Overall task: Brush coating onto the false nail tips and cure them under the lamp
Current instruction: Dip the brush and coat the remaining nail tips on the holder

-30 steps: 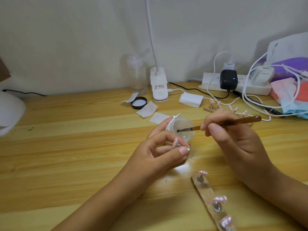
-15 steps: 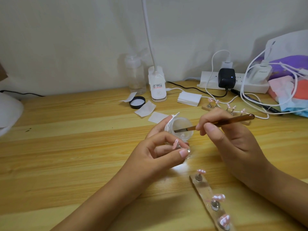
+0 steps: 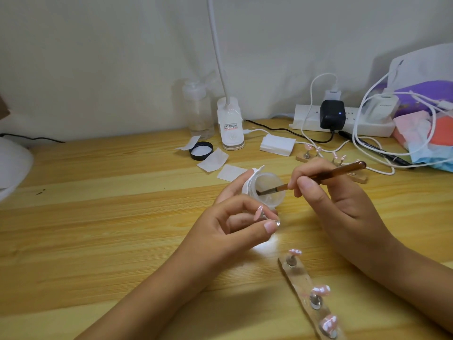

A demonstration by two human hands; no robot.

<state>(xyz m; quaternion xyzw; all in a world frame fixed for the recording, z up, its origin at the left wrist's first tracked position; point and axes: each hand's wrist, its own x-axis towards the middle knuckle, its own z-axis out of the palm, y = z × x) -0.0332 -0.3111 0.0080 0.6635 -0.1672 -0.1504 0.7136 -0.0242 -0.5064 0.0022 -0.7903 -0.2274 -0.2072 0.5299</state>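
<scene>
My left hand point(image 3: 235, 224) pinches a small metal stand bearing a pink false nail tip point(image 3: 258, 212) between thumb and fingers, while its index finger steadies a small clear jar point(image 3: 268, 190) of coating. My right hand point(image 3: 335, 200) grips a brown-handled brush point(image 3: 326, 174), whose bristles are dipped inside the jar. A wooden holder strip point(image 3: 302, 278) at the lower right carries three pink nail tips on metal stands. A second wooden holder point(image 3: 360, 179) with more tips lies behind my right hand, partly hidden. The white curing lamp point(image 3: 9, 165) sits at the left edge.
A black jar lid point(image 3: 201, 150), white wipes point(image 3: 213, 159), a stack of pads point(image 3: 277, 144), a clear bottle point(image 3: 198, 111) and a clip desk lamp point(image 3: 230, 126) stand at the back. A power strip point(image 3: 343, 123) with cables and a pile of cloth masks point(image 3: 421, 133) crowd the back right.
The brush tip has pushed a little deeper into the jar. Both hands keep their grips and stay almost in place.
</scene>
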